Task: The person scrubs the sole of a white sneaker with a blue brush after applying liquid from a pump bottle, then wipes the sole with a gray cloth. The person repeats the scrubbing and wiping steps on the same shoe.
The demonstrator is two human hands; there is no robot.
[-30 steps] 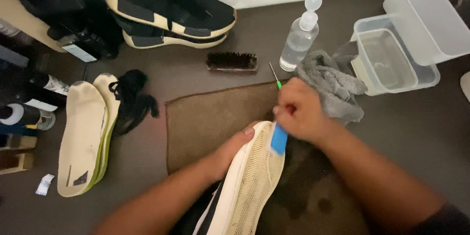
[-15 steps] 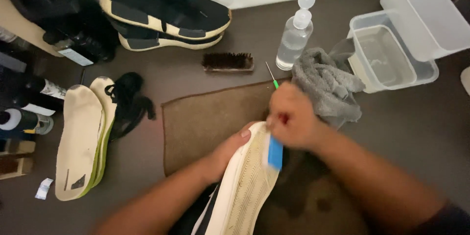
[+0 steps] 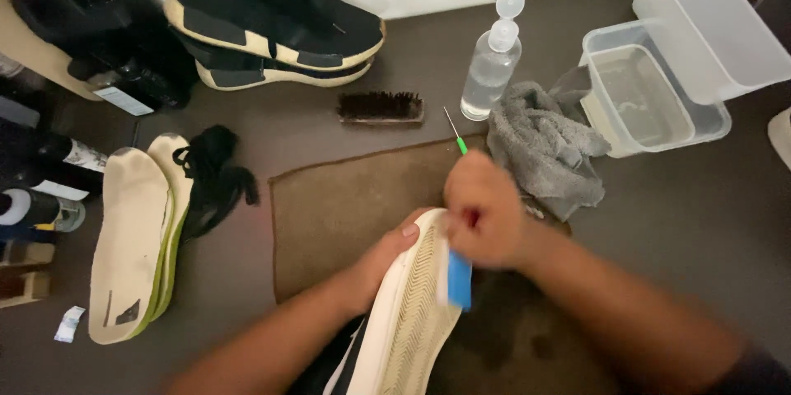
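A shoe (image 3: 408, 317) lies sole-up in front of me, its cream ribbed sole facing the camera. My left hand (image 3: 381, 257) grips the shoe's side near the toe. My right hand (image 3: 484, 210) is closed around a small brush with a blue head (image 3: 459, 280) and a green handle tip (image 3: 462, 146). The blue head rests against the sole's right edge. The shoe sits over a brown towel (image 3: 338, 205) with damp dark patches at its near right.
A clear spray bottle (image 3: 491, 61), a wooden bristle brush (image 3: 381, 107) and a grey cloth (image 3: 548, 144) lie beyond the towel. A water-filled tub (image 3: 643, 98) and white bin (image 3: 713, 20) stand right. Black shoes (image 3: 272, 20), two insoles (image 3: 136, 234) and black laces (image 3: 212, 172) lie left.
My right hand has slid the blue brush head a little down the sole's edge toward me. My left hand keeps its hold on the shoe.
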